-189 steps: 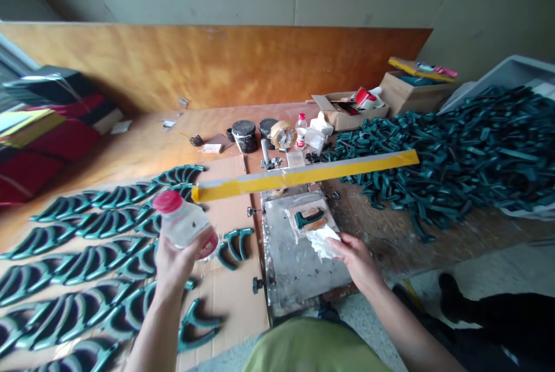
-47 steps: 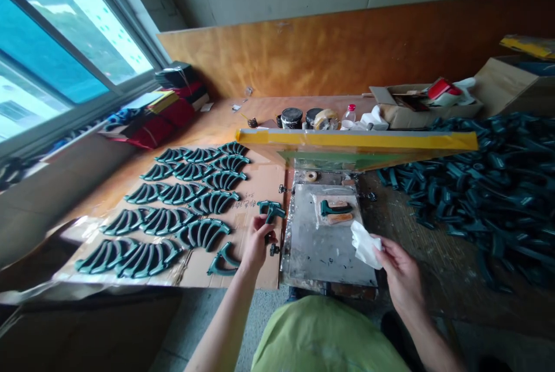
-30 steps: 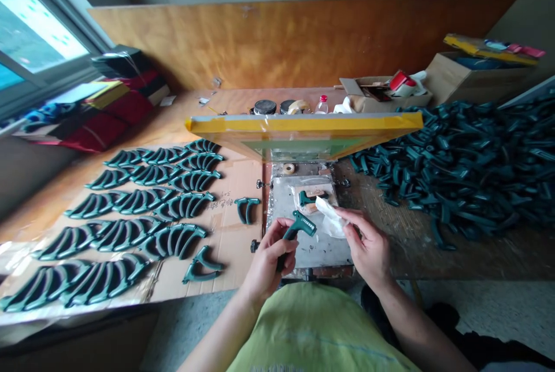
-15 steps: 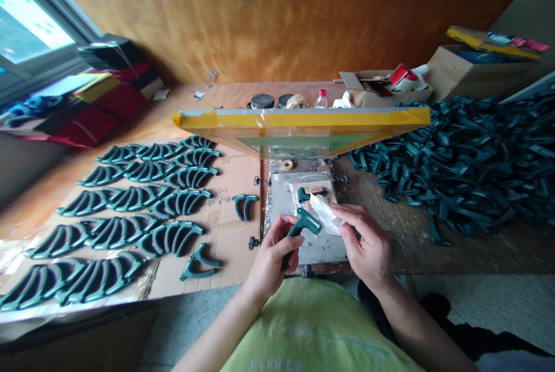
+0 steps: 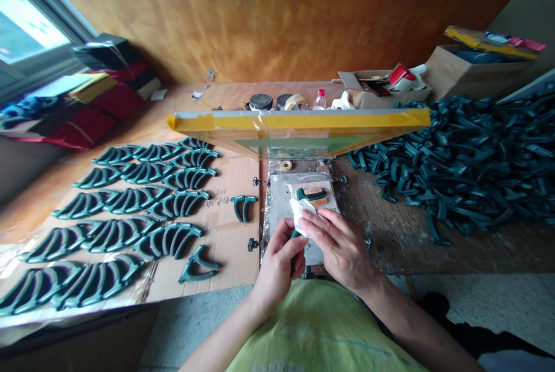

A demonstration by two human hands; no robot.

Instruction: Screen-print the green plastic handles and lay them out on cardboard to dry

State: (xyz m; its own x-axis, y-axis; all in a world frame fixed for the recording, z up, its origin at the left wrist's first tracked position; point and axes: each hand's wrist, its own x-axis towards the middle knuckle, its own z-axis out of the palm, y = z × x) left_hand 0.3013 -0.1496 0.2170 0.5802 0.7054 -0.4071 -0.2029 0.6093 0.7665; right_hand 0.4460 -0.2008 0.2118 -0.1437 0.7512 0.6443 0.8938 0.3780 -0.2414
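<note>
My left hand is closed around a dark green plastic handle, most of it covered by my fingers and a white cloth or tissue. My right hand presses that white tissue over the handle's head. Just beyond my hands, another green handle lies on a tan fixture on the grey base plate. Over the far end of the plate, a screen frame with yellow-taped edges is tilted up.
Rows of green handles lie on cardboard to the left. A large heap of similar pieces covers the right side. Behind the frame stand black-lidded jars, a red-capped bottle and a carton.
My right hand has moved left with the white tissue, from beside the held handle onto its head. The printed-looking white marks on the handle are now covered.
</note>
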